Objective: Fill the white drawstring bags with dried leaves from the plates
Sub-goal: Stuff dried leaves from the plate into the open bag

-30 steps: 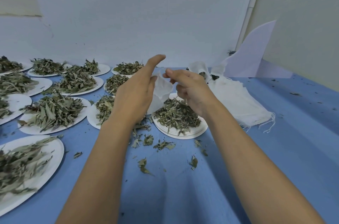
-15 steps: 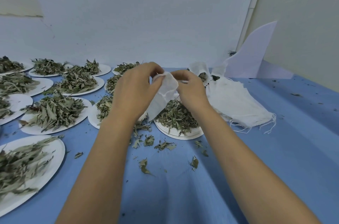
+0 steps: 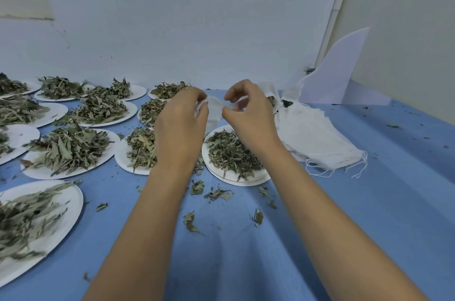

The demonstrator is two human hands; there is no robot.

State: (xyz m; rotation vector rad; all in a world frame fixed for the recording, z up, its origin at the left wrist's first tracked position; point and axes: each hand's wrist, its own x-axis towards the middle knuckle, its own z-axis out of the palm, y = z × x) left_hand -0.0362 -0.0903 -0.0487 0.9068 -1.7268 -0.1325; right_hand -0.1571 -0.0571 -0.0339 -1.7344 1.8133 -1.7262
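At the centre of the frame we hold a small white drawstring bag (image 3: 213, 113) up between both hands, just above the stack of white plates (image 3: 246, 181) that carries a heap of dried leaves (image 3: 231, 152). Our left hand (image 3: 181, 125) pinches the bag's left edge with curled fingers, its back turned toward the camera. Our right hand (image 3: 248, 115) pinches the right edge between thumb and forefinger, the other fingers loosely bent. The bag hangs down between them, and we cannot tell whether its mouth is open. To the right of the hands a pile of empty white bags (image 3: 310, 133) lies on the blue cloth (image 3: 369, 202), loose strings trailing at its lower right end. More leaf-covered plates (image 3: 71, 204) fill the left side of the frame, up to the wall. Scattered leaf bits (image 3: 190, 220) lie on the cloth between our forearms. A white board (image 3: 337, 74) leans in the upper right corner.
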